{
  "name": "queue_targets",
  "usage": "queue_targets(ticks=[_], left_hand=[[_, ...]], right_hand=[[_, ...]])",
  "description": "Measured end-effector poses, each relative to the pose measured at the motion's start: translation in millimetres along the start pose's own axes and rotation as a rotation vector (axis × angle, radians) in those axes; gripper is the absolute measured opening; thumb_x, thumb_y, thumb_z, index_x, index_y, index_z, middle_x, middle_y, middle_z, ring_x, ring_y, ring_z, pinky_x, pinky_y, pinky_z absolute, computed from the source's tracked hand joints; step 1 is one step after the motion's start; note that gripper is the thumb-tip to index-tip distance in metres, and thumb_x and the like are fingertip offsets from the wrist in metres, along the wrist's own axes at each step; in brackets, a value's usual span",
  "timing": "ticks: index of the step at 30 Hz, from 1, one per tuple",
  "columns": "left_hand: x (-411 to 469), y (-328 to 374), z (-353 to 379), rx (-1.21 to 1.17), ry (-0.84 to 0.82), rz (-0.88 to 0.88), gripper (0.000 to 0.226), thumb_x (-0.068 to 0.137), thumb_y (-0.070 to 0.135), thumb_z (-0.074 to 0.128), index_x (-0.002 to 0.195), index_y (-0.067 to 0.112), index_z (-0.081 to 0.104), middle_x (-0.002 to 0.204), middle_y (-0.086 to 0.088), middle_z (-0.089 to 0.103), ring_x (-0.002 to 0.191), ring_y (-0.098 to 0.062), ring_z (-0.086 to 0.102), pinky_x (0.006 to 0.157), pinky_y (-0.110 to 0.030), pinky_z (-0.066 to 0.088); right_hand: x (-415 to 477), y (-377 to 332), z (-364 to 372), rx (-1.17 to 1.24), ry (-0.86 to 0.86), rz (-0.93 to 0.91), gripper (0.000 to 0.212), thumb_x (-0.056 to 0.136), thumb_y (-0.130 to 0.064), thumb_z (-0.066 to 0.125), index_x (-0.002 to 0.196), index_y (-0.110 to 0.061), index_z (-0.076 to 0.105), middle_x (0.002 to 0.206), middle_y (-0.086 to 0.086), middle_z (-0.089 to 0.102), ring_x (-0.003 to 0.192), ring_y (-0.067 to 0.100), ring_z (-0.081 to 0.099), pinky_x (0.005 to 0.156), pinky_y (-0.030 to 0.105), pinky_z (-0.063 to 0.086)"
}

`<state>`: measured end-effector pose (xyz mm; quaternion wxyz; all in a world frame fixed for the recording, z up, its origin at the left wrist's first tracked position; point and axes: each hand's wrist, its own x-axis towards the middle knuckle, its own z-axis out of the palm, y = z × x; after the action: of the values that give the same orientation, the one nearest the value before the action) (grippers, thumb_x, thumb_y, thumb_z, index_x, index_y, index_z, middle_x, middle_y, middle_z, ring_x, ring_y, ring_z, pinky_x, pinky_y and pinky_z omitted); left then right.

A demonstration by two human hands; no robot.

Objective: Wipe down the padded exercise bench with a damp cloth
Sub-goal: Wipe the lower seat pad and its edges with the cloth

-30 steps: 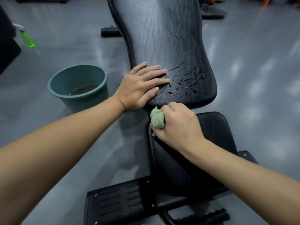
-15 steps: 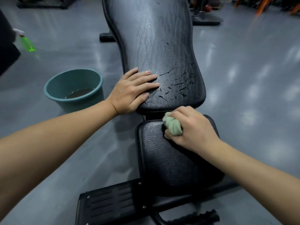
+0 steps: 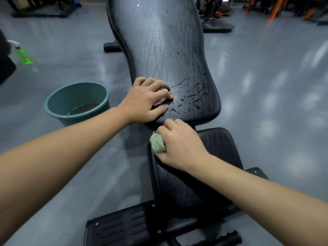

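Head view: cloth on bench

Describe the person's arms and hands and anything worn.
The left forearm and right forearm are bare to the frame's edge, no sleeves showing. The left hand and right hand wear no gloves; no watch, bracelet or ring shows. Visible nails are short.
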<state>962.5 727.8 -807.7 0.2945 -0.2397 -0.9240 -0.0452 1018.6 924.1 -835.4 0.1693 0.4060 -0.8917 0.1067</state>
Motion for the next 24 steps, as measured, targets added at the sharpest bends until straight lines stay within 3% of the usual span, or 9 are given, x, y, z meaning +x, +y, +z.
queue_targets(ticks=[5,10,16,20,24], left_hand=[[10,7,5,0.005,0.032,-0.050,0.027,0.089,0.044,0.060,0.104,0.022,0.065,0.119,0.002,0.059,0.110,-0.026,0.051,0.098,-0.047,0.035],[15,12,4,0.064,0.007,-0.058,0.028,0.089,0.046,0.057,0.103,0.022,0.061,0.113,0.000,0.057,0.105,-0.027,0.049,0.096,-0.046,0.037],[11,20,8,0.075,0.034,-0.138,0.029,0.089,0.045,0.053,0.101,0.019,0.061,0.115,-0.001,0.058,0.106,-0.028,0.049,0.095,-0.043,0.035],[11,25,9,0.085,0.034,-0.152,0.027,0.089,0.042,0.053,0.100,0.019,0.061,0.116,-0.001,0.060,0.107,-0.029,0.050,0.094,-0.043,0.035],[15,21,7,0.019,-0.002,-0.189,0.025,0.088,0.041,0.055,0.101,0.022,0.063,0.117,0.002,0.059,0.110,-0.029,0.048,0.097,-0.042,0.032]], right_hand=[[1,4,2,0.194,0.007,-0.030,0.043,0.079,-0.048,0.050,0.093,-0.014,0.072,0.089,0.007,0.062,0.081,0.033,0.058,0.075,0.044,0.052],[-22,45,-12,0.212,0.073,-0.068,0.047,0.076,-0.050,0.060,0.105,-0.017,0.075,0.097,0.002,0.063,0.086,0.026,0.060,0.075,0.032,0.051],[-40,106,-18,0.044,0.220,0.105,0.041,0.076,-0.053,0.060,0.085,-0.015,0.074,0.081,0.004,0.062,0.071,0.031,0.062,0.064,0.034,0.052],[-24,74,-10,-0.010,0.236,0.137,0.037,0.076,-0.050,0.061,0.069,-0.013,0.066,0.071,0.007,0.059,0.065,0.034,0.059,0.060,0.036,0.050],[-4,12,4,0.156,0.126,-0.015,0.036,0.077,-0.047,0.056,0.075,-0.012,0.066,0.078,0.010,0.062,0.073,0.036,0.059,0.069,0.043,0.052]])
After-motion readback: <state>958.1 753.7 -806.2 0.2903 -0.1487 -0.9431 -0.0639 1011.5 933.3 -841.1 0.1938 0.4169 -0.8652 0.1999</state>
